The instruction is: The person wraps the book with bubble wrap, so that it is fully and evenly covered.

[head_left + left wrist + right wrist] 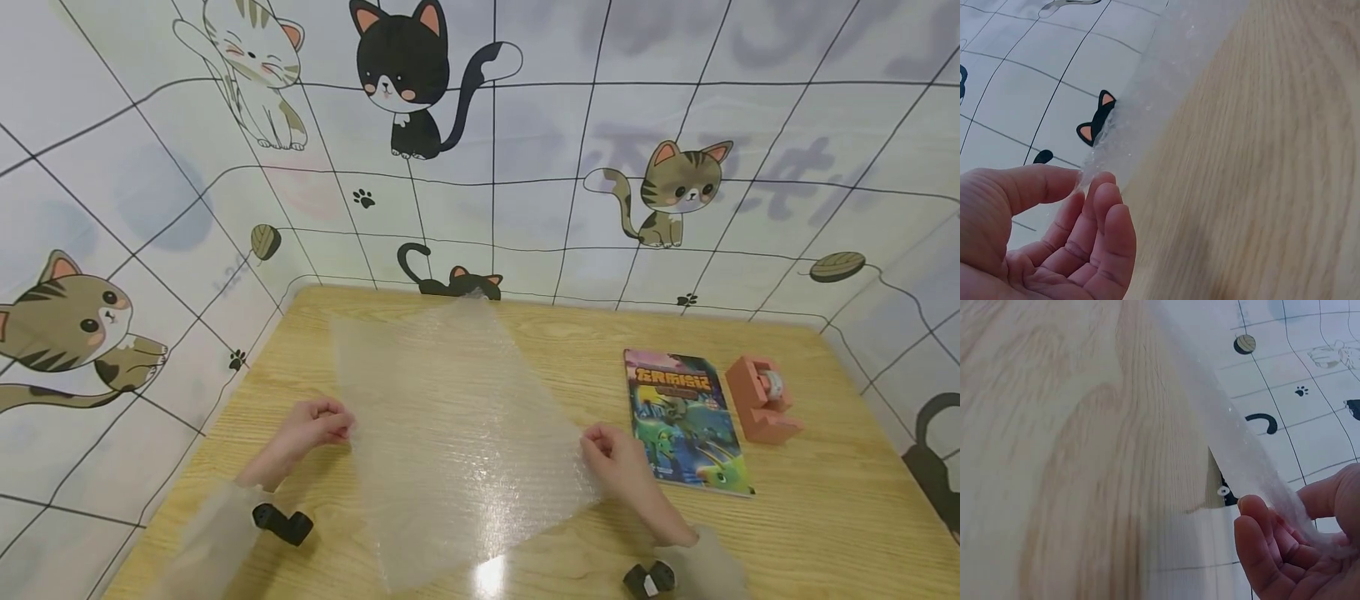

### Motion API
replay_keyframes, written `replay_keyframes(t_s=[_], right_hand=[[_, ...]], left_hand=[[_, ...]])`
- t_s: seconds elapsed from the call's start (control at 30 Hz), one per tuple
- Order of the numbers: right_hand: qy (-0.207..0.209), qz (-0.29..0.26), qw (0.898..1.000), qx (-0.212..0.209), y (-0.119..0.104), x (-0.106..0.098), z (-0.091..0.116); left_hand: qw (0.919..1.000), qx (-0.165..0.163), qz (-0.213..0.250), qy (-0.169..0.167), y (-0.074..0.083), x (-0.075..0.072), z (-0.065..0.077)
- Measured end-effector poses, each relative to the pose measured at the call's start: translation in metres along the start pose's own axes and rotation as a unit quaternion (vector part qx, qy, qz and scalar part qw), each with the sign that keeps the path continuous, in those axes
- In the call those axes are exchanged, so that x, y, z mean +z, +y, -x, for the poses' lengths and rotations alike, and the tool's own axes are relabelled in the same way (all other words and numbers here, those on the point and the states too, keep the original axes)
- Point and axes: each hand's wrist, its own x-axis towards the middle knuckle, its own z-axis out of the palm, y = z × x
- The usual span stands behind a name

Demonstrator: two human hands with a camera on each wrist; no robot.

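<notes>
A clear sheet of bubble wrap [457, 433] spreads between the two hands over the wooden table. Its left edge is pinched by my left hand [311, 429] between thumb and fingertips; the left wrist view shows the thumb and forefinger meeting on the bubble wrap [1147, 94]. My right hand [618, 467] grips the opposite edge. In the right wrist view the bubble wrap [1229, 425] runs down between the thumb and curled fingers [1254, 544]. The wood grain shows through the sheet, and its far corner points at the back wall.
Right of the sheet lies a colourful comic-style book [686, 421], close beside the right hand. Past it stands a pink tape dispenser [761, 400] with a roll of tape. Cat-printed cloth [525, 208] walls in the wooden table [825, 517] at the back and sides.
</notes>
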Motion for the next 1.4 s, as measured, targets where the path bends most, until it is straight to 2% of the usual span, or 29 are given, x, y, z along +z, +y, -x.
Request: replay_keyframes(t_s=[0.23, 0.43, 0.63, 0.93, 1.17, 1.4], right_hand=[[0.008, 0.025, 0.999, 0.029, 0.01, -0.016, 0.004], [0.027, 0.045, 0.998, 0.023, 0.021, -0.029, 0.008], [0.043, 0.064, 0.997, 0.025, 0.029, -0.038, 0.01], [0.035, 0.069, 0.995, 0.054, 0.039, -0.05, 0.013], [0.05, 0.067, 0.996, 0.032, 0.044, -0.056, 0.016], [0.058, 0.071, 0.995, 0.027, 0.048, -0.061, 0.017]], left_hand=[[0.9999, -0.002, 0.007, -0.01, -0.002, 0.021, 0.002], [0.9991, 0.007, 0.016, -0.038, -0.006, 0.037, 0.001], [0.9989, 0.013, 0.009, -0.044, -0.005, 0.05, 0.0], [0.9976, 0.022, 0.011, -0.064, -0.005, 0.064, -0.006], [0.9962, 0.02, -0.002, -0.085, -0.002, 0.069, -0.008], [0.9962, 0.018, -0.002, -0.085, 0.0, 0.076, -0.01]])
